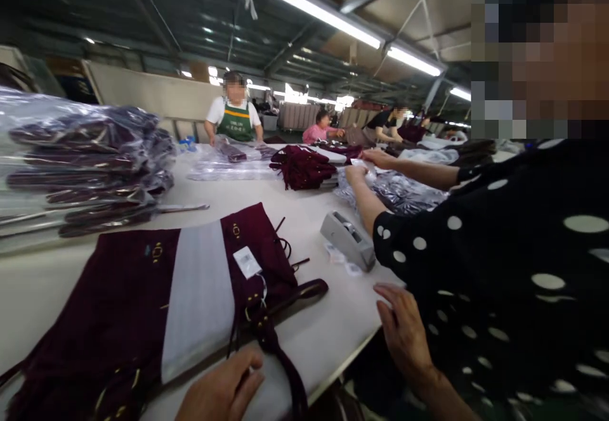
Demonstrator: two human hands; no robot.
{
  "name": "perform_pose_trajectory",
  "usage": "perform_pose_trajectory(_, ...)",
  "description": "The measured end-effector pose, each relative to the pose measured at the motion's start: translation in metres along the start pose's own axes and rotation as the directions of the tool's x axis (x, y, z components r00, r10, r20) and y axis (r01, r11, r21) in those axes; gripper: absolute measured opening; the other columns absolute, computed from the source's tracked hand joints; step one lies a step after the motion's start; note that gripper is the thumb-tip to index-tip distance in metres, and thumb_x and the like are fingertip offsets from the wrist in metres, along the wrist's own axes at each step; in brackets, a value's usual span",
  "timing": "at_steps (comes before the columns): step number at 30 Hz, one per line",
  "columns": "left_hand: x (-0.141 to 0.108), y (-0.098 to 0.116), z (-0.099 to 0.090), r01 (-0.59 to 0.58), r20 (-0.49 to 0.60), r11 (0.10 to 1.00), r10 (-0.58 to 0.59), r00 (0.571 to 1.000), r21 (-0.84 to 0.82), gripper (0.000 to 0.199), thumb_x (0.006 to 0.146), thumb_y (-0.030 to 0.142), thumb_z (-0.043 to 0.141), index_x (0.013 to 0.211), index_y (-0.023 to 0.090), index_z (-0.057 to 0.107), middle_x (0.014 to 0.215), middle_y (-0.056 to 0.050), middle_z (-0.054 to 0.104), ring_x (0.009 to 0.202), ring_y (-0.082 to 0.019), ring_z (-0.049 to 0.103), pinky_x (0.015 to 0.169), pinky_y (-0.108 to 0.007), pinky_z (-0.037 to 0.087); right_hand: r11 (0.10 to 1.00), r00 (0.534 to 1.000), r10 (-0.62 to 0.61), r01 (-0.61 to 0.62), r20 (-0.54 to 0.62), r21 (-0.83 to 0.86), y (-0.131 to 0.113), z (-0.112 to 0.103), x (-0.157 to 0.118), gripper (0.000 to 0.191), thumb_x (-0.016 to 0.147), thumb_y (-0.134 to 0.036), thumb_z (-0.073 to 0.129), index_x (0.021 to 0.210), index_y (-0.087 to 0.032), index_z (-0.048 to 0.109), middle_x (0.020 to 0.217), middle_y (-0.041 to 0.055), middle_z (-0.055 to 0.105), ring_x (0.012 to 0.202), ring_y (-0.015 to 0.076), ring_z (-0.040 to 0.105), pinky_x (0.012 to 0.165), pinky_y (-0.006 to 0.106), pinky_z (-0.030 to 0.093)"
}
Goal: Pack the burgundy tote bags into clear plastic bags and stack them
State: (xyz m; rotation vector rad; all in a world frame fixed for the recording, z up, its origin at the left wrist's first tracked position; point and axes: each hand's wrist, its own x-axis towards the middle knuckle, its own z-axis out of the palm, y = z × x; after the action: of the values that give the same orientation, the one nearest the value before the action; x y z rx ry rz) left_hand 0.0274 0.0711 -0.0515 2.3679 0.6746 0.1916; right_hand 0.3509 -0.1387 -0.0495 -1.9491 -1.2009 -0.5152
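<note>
Shows maroon handbag [128, 288] lying flat on white worktable [247, 194], mostly fwd & L of L hand [223, 386], w/ wide pale-grey band [200, 288] across middle (all the way round? can't tell), hang tag [247, 261] on top, dk handle [289, 367] looping twd worktable's edge. At L hand, just beside handle: fingers half-curled; can't tell contact or grip, w/ palm side hidden. At R hand [404, 331], off worktable's edge nr co-worker's polka-dot top [504, 262]: fingers loosely apart, nothing visible betw. them.

Riskiest, prob.: hooking handle w/ L fingers by accident, so could drag handbag askew. Might crease band or shift it off-centre if lifting from one end only, esp. if loosely fitted (tightness unclear). Could snag tag string [263, 291] on gold fittings [157, 252] if pulling handle sideways. Could bump co-worker's sleeve [394, 234] if swinging R hand up/fwd, b/c v. little room there; might thereby knock tape dispenser [340, 238], right beside it. Watch clear-wrapped stack [90, 164] at far L too: slick film, uneven layers, so could slide down onto handbag if nudged.
</note>
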Motion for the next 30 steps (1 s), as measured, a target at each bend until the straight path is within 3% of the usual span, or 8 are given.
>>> perform_pose_trajectory(3,0.004,0.004,-0.002,-0.014,0.003,0.999,0.014,1.0,-0.031,0.027,0.098,0.045,0.045,0.098,0.029,0.067,0.093,0.0,0.076,0.084,-0.02,0.073,0.076,-0.024,0.054,0.984,0.975,0.152,-0.135,0.163,-0.113,0.035,-0.012,-0.037,0.02,0.098,-0.036,0.051,0.096,-0.024,0.068,0.099,0.0085,0.07,0.094,0.0256,0.065,0.09,0.043,0.052)
perform_pose_trajectory(7,0.01,0.011,0.002,-0.066,-0.018,0.997,0.065,0.998,-0.047,0.031,0.095,0.052,0.048,0.096,0.029,0.07,0.094,0.0,0.078,0.084,-0.02,0.075,0.075,-0.023,0.056,0.957,0.963,0.25,-0.23,0.102,-0.176,0.042,-0.006,-0.035,0.029,0.103,-0.039,0.04,0.1,-0.022,0.064,0.1,0.0086,0.067,0.098,0.0235,0.062,0.092,0.038,0.05)
perform_pose_trajectory(13,0.008,0.012,0.006,-0.058,-0.071,0.998,0.055,0.996,-0.04,0.028,0.095,0.049,0.049,0.098,0.029,0.069,0.096,0.0,0.078,0.086,-0.02,0.074,0.076,-0.025,0.055,0.94,0.951,0.282,-0.248,0.125,-0.233,0.041,-0.008,-0.019,0.035,0.103,-0.041,0.037,0.098,-0.021,0.065,0.101,0.0079,0.066,0.093,0.0205,0.064,0.085,0.032,0.05)
perform_pose_trajectory(15,0.004,0.016,-0.003,-0.033,-0.08,0.999,0.031,0.996,-0.024,0.026,0.096,0.044,0.048,0.1,0.028,0.068,0.099,0.0,0.077,0.09,-0.02,0.073,0.081,-0.027,0.054,0.938,0.953,0.27,-0.228,0.138,-0.26,0.044,-0.014,-0.019,0.038,0.102,-0.041,0.035,0.096,-0.021,0.067,0.1,0.0086,0.067,0.092,0.021,0.064,0.084,0.032,0.049)
perform_pose_trajectory(18,-0.002,0.022,-0.027,0.022,-0.101,0.999,-0.02,0.995,0.025,0.022,0.097,0.036,0.047,0.1,0.026,0.067,0.097,-0.001,0.074,0.09,-0.019,0.07,0.081,-0.029,0.051,0.946,0.928,0.208,-0.111,0.308,-0.304,0.041,-0.018,-0.007,0.04,0.098,-0.046,0.041,0.08,-0.022,0.068,0.086,0.007,0.068,0.074,0.0203,0.063,0.071,0.033,0.047)
perform_pose_trajectory(21,-0.003,0.022,-0.05,0.058,-0.192,0.993,-0.037,0.981,0.103,0.02,0.098,0.03,0.048,0.1,0.023,0.066,0.096,-0.002,0.072,0.091,-0.019,0.067,0.083,-0.03,0.05,0.983,0.946,0.129,-0.083,0.298,-0.163,0.015,-0.01,0.023,0.037,0.094,-0.052,0.05,0.083,-0.023,0.069,0.086,0.006,0.069,0.072,0.0194,0.063,0.07,0.032,0.046)
perform_pose_trajectory(24,-0.001,0.015,-0.065,0.079,-0.29,0.97,-0.01,0.957,0.228,0.017,0.098,0.026,0.05,0.1,0.02,0.066,0.1,-0.005,0.07,0.098,-0.021,0.065,0.09,-0.034,0.049,0.991,0.94,-0.022,-0.024,0.339,0.13,-0.041,0.016,0.058,0.035,0.094,-0.051,0.054,0.082,-0.023,0.07,0.085,0.0049,0.07,0.073,0.0182,0.064,0.072,0.029,0.048)
perform_pose_trajectory(30,-0.019,-0.034,-0.088,0.202,-0.458,0.877,0.024,0.889,0.437,0.019,0.094,0.025,0.062,0.11,0.018,0.069,0.125,-0.012,0.068,0.123,-0.029,0.059,0.103,-0.044,0.046,0.926,0.858,-0.236,0.056,0.457,0.373,-0.152,0.121,0.118,0.02,0.094,-0.031,0.058,0.087,-0.021,0.074,0.09,0.0032,0.074,0.083,0.017,0.066,0.083,0.027,0.048)
